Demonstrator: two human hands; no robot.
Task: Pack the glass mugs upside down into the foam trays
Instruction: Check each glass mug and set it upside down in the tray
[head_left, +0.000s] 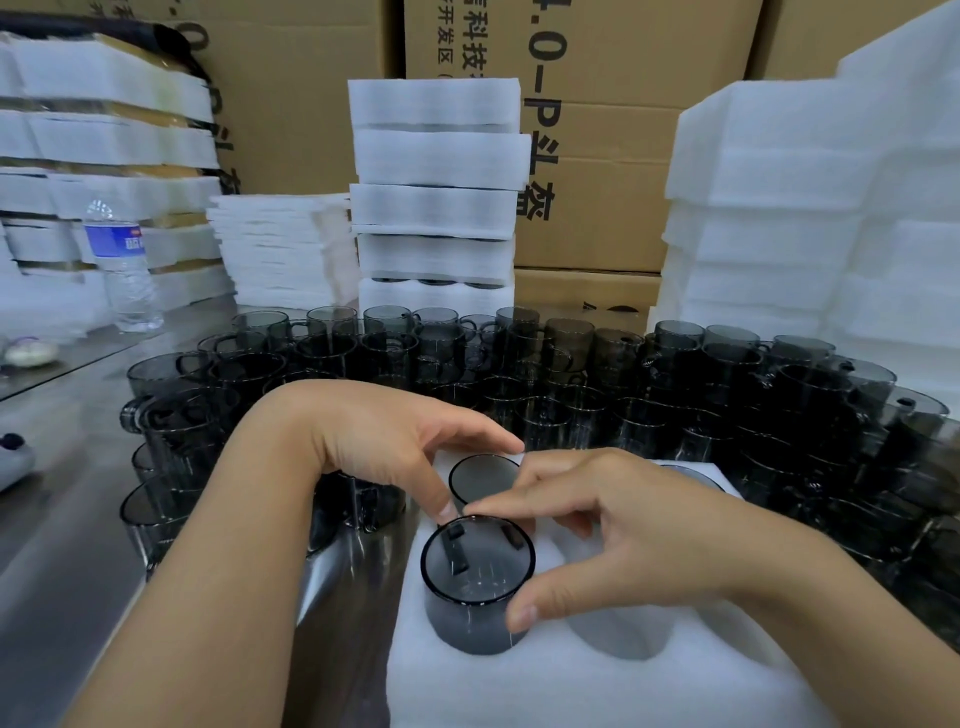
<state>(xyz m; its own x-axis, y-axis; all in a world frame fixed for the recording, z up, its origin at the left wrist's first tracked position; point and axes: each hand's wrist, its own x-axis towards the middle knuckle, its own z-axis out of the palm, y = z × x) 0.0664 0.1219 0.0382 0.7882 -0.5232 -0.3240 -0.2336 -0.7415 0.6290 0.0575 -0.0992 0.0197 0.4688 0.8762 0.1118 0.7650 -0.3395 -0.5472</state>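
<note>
Seating one glass mug (478, 582), inverted, half down in the foam tray (597, 686), 7 o'clock pocket. Right hand (623, 525) pinches it: thumb on the near wall, forefinger on the far rim. Left hand (379, 441) curves thumb and forefinger round the seated mug (484, 478) at 12 o'clock.

Risks: tilted entry likely jams in the foam, or knocks its neighbour.

Surface: steel table (67, 519), loose mugs (571, 374) from 9 to 3 o'clock.

Room: foam stacks (436, 208), cartons (597, 156).

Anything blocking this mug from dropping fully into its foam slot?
Nothing visible does. The mug, pinched by the right hand, is already partway into its slot in the foam tray; the seated mug behind occupies a different slot.
</note>
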